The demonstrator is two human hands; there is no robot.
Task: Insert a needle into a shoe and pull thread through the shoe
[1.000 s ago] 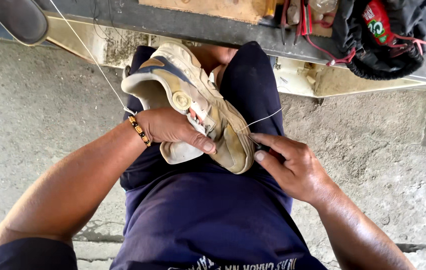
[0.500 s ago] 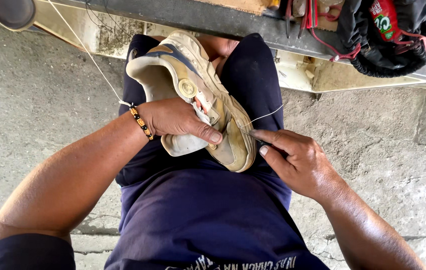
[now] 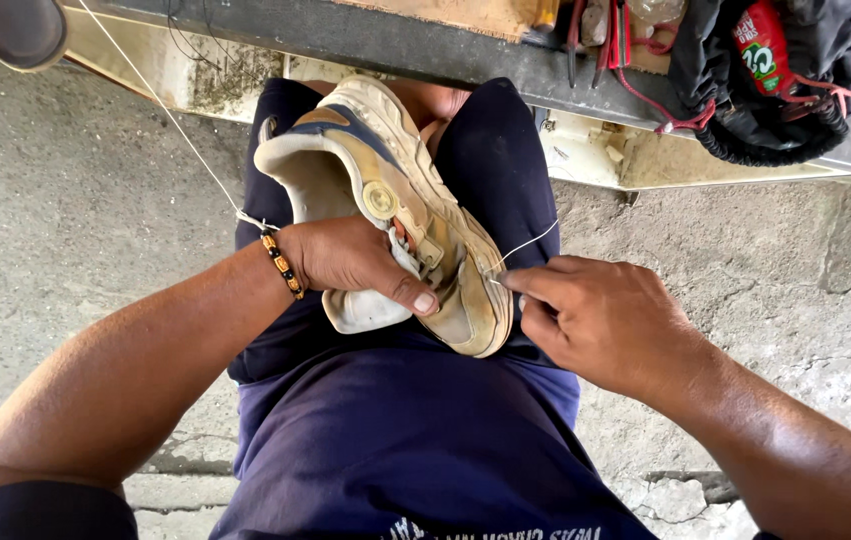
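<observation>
White thread [image 3: 525,244] is pinched between the fingers [image 3: 530,283] of my right hand [image 3: 605,325], just at the sole edge of the worn beige sneaker [image 3: 395,205]. If a needle is there, I cannot see it; the fingertips hide it. My left hand [image 3: 355,262] grasps the shoe around its middle, the thumb pressing on the side, and holds it against my lap, between my knees in dark blue shorts [image 3: 395,440]. A second length of the same thread goes from my left wrist, near the beaded bracelet [image 3: 283,265], far up to the left. On the far side is a worktop [image 3: 415,45] with tools and a black bag [image 3: 795,80]; under me is the concrete floor [image 3: 65,200].

I think the thread could snap or cut into the old sole if I pull too hard. The long line at my wrist may tangle, and the shoe could turn if my left grasp becomes loose.
</observation>
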